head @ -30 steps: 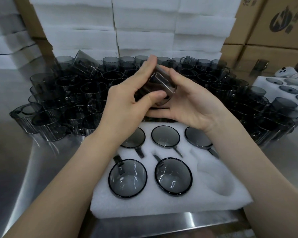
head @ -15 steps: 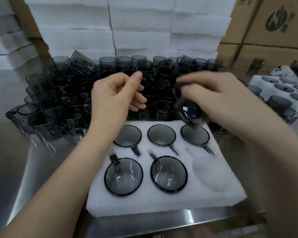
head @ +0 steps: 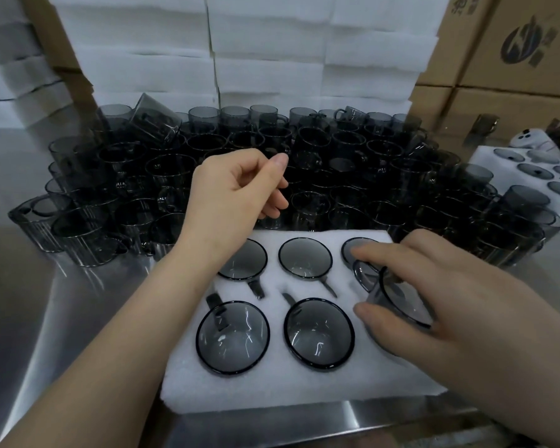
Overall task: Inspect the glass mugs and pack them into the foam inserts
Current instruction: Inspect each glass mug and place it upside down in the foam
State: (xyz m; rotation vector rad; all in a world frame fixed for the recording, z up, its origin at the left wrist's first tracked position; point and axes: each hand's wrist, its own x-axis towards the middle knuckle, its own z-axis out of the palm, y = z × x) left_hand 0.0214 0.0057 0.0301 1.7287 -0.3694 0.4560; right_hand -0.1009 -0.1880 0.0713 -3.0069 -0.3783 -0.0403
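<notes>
A white foam insert lies on the steel table in front of me, with several smoky grey glass mugs seated in its pockets. My right hand grips one more grey mug, tilted, over the insert's front right pocket. My left hand hovers above the insert's back left corner, fingers loosely curled and holding nothing. Behind the insert stands a dense crowd of loose grey mugs.
Stacks of white foam inserts rise behind the mugs. Cardboard boxes stand at the back right. A second foam insert holding mugs sits at the right edge. The steel table stretches to the left.
My right hand has carried the mug down and to the right, from in front of my chest to the insert's front right pocket. My left hand let go of it and stays raised.
</notes>
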